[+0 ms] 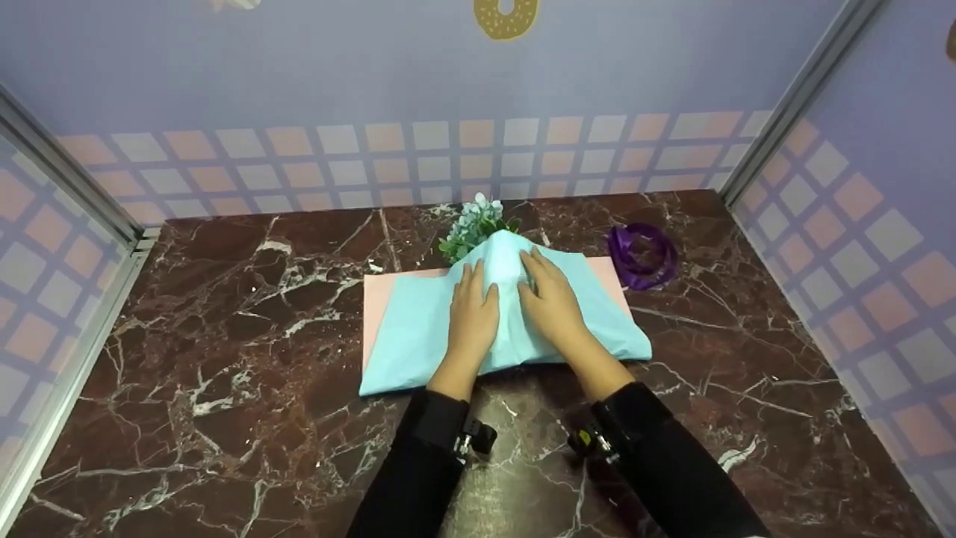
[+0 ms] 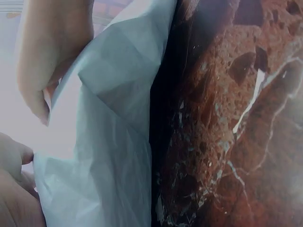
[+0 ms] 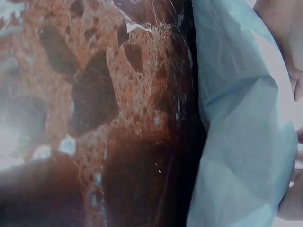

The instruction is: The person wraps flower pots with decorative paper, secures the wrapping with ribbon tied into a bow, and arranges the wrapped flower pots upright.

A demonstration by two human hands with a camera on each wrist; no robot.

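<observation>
1. One left hand point(image 1: 472, 317) and one right hand point(image 1: 554, 300), fingers extended, rested on one blue sheet point(image 1: 418, 321), astride its raised ridge.
2. One pink sheet point(image 1: 375, 300) edged out beneath; one flower bunch point(image 1: 473, 226) showed past the far edge.
3. One coiled purple ribbon point(image 1: 621, 252) lay near the far right corner; marble tabletop point(image 1: 224, 344) stretched wide on both sides.

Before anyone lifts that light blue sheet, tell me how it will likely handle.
The light blue sheet will probably be floppy, since both wrist views show it creased and bending. It is likely light for its size, as it looks thin. Pushed, it may crumple further, because it already rises in a ridge between the left hand and right hand.
</observation>
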